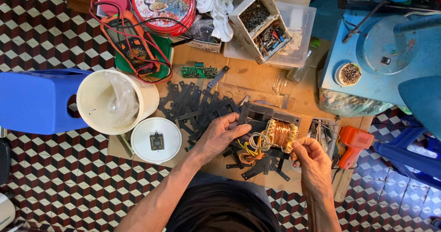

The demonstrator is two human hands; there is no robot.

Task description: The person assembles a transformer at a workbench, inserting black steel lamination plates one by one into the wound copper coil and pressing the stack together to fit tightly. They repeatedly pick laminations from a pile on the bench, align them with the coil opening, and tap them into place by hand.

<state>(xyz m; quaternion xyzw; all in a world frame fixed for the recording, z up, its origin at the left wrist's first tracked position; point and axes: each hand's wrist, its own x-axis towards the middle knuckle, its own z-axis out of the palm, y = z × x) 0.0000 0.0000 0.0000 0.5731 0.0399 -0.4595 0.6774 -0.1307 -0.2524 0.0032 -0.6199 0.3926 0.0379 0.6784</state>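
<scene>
My left hand (221, 133) grips the left side of a transformer (271, 126): a dark laminated steel frame around a copper wire coil with yellow and orange leads curling out. My right hand (308, 156) pinches the coil's lower right corner with thumb and fingers. The transformer sits low over a wooden board (257, 78). Several loose dark metal lamination plates (193, 106) lie scattered on the board around and under my hands.
A white bucket (115, 101) with a plastic bag and a round white lid (156, 140) sit left, beside a blue stool (36, 101). A multimeter (133, 44) with red leads, a round tin (163, 2), a parts box (262, 23) lie behind. An orange soldering gun (356, 142) lies right.
</scene>
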